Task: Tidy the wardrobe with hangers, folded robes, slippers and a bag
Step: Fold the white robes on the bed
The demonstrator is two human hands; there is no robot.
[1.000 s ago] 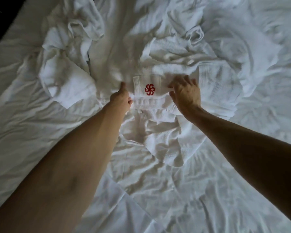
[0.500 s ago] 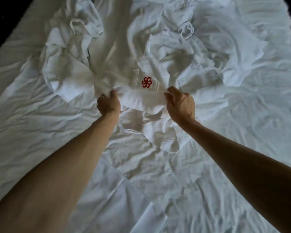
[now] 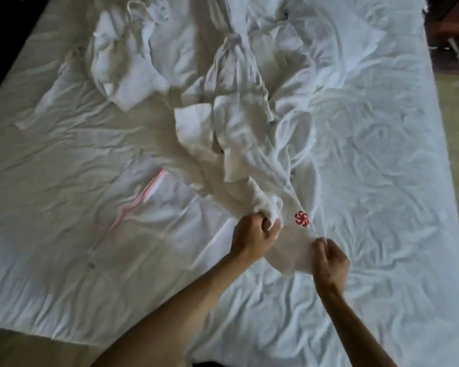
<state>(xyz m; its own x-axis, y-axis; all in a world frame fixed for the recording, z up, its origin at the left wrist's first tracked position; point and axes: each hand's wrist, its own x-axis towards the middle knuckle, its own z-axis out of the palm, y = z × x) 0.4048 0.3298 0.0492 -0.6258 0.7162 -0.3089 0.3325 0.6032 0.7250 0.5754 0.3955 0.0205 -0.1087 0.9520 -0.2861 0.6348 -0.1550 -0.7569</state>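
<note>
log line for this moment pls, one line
left hand: grips robe | right hand: pinches robe edge near red logo | robe: unfolded, on bed

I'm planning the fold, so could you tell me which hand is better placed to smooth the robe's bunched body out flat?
Probably the left hand: it grips the robe right where the crumpled bulk begins, while the right hand only pinches the near edge below the red emblem.
</note>
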